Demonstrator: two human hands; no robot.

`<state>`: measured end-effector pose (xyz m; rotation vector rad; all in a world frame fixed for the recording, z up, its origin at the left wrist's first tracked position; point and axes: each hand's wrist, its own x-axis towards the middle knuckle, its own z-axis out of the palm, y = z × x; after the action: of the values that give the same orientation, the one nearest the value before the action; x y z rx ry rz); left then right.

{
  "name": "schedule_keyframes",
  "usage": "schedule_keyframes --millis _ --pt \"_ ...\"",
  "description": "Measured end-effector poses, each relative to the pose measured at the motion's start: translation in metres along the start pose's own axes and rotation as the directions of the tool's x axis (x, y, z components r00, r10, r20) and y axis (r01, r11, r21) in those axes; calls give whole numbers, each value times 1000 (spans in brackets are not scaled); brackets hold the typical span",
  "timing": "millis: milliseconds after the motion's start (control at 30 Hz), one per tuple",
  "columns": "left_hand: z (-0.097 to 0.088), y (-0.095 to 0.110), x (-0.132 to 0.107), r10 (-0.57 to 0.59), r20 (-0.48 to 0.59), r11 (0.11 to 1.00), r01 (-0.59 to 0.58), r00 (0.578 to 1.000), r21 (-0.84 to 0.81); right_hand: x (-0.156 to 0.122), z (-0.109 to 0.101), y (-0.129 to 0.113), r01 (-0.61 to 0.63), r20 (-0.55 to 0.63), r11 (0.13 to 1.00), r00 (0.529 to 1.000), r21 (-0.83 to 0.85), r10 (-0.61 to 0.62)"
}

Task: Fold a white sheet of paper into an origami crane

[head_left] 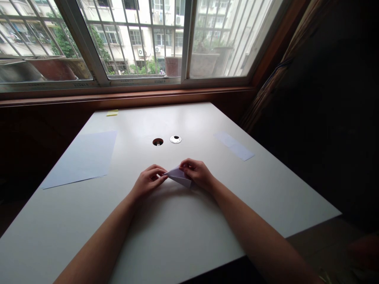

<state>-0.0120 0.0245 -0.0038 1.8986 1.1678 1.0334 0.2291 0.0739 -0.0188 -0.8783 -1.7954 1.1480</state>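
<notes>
A small piece of folded white paper (181,180) is held between my two hands over the middle of the white table (183,228). Its narrow point faces left, and its layers spread apart toward the right. My left hand (150,179) pinches the pointed tip between thumb and fingers. At the wider end, my right hand (196,172) grips the upper layer, with its thumb and bent fingers closed on the paper. Part of that layer is hidden behind the right fingers.
Flat sheets of paper (84,157) lie on the left, and a paper strip (235,146) on the right. A round hole (158,142) sits beside its metal cover (175,139). Yellow slips (112,113) rest near the far edge, below a barred window (133,39).
</notes>
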Motion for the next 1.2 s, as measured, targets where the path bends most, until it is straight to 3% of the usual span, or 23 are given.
schedule_keyframes --millis 267,433,700,900,1200 --pt "0 -1 0 -20 2 1000 20 1000 -5 -1 0 0 38 -25 999 999 -36 -39" --pt "-1 -2 -1 -6 -4 1000 5 1000 -14 -1 -3 -1 144 -38 970 987 -194 -154" --pt "2 -3 -2 83 12 996 -83 996 37 -2 -3 -13 412 180 800 911 -436 -371" --pt "2 -3 -2 98 16 994 -99 995 37 -2 -1 -14 424 109 802 901 -421 -419" --pt "1 -1 -1 142 -6 989 -142 990 33 -1 1 -15 380 58 836 919 -396 -390"
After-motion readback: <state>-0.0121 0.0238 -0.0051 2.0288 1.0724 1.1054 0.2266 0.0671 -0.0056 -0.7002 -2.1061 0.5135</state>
